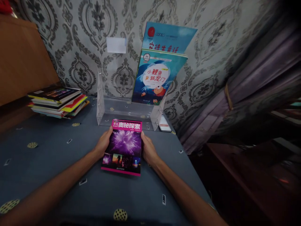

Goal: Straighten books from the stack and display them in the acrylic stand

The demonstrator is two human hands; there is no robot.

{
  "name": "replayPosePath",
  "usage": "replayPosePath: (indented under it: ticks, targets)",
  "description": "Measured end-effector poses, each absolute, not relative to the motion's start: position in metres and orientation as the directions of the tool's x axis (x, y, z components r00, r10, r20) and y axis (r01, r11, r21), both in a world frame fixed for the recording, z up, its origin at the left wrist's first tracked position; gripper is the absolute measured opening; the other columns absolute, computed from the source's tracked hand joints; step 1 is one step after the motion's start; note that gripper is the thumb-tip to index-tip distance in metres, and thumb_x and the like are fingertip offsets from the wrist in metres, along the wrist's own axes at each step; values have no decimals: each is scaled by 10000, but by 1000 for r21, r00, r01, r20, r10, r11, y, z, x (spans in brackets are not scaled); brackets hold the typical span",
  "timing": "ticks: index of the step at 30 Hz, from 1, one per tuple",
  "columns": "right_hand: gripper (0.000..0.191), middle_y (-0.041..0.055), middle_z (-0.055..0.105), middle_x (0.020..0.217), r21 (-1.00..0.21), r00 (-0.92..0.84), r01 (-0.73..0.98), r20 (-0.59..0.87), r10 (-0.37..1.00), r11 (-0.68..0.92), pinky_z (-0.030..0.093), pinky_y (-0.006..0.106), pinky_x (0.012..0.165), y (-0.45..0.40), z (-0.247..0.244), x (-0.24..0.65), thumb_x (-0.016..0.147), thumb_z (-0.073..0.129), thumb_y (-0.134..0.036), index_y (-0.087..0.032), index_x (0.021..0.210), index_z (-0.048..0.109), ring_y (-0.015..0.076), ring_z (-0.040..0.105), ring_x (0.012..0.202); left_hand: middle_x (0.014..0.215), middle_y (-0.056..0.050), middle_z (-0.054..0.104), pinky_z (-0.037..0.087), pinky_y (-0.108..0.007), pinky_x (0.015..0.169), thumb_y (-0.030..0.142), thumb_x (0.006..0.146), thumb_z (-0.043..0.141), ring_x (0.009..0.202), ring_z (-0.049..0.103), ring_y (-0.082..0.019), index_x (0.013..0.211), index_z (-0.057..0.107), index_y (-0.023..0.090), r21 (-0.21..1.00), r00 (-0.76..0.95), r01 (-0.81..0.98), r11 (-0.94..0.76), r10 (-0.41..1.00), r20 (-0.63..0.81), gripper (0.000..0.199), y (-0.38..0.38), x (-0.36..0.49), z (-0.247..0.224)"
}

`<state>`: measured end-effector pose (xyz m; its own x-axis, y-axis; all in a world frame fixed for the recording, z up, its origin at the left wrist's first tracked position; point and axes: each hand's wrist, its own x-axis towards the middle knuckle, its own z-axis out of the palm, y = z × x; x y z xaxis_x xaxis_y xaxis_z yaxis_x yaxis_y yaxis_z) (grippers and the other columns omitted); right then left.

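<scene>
Between my two hands I hold a purple and pink book [125,142], its cover facing me and upright to my view. My left hand [103,142] grips its left edge, with the fingers hidden behind it. On the right edge my right hand [148,147] has hold of the same book, thumb along the side. Just beyond stands a clear plastic book rack [101,103]. Two blue picture books lean in its right part: one with a fish on the cover [160,80], and a taller one [169,36] behind it.
A stack of books [58,100] lies at the left on the dark blue patterned tablecloth [70,194]. A white label [116,45] shows above the rack, before the patterned wall covering [94,18]. A tied curtain [218,100] hangs at the right, past the table's edge.
</scene>
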<state>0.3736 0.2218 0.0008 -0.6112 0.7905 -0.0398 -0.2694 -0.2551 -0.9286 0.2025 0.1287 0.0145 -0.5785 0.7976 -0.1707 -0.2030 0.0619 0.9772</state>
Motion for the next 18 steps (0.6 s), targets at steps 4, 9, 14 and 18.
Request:
replayPosePath:
  ticks: [4, 9, 14, 18]
  targets:
    - [531, 37, 765, 789, -924, -613, -245, -85, 785, -292, 558, 343, 692, 224, -3, 374, 710, 719, -705, -203, 880, 737, 235, 716, 779, 926, -84, 768, 495, -352, 871, 780, 679, 658, 921, 686, -269, 922, 743, 176, 964, -526, -257, 64, 828, -196, 656, 130, 201, 11]
    - [470, 27, 774, 849, -876, -705, -276, -94, 703, -395, 563, 336, 724, 221, 3, 376, 685, 788, -633, -214, 893, 740, 229, 725, 824, 1007, -44, 715, 469, -311, 880, 664, 775, 653, 953, 645, -215, 1101, 635, 186, 996, -572, -92, -5, 819, -49, 579, 132, 199, -2]
    - [422, 16, 766, 812, -877, -738, -243, -110, 666, -414, 539, 286, 648, 225, 1, 378, 693, 806, -584, -210, 878, 750, 184, 704, 722, 1034, -28, 683, 467, -297, 860, 566, 834, 632, 914, 626, -189, 1234, 502, 204, 998, -567, 46, -44, 822, 62, 555, 132, 196, -7]
    - [414, 7, 744, 733, -883, -704, -223, -147, 695, -412, 469, 238, 538, 232, -5, 379, 668, 827, -563, -189, 829, 748, 141, 634, 584, 1125, -42, 682, 442, -314, 949, 534, 867, 579, 1048, 611, -216, 1197, 560, 214, 996, -597, 63, -63, 797, 88, 459, 131, 197, -3]
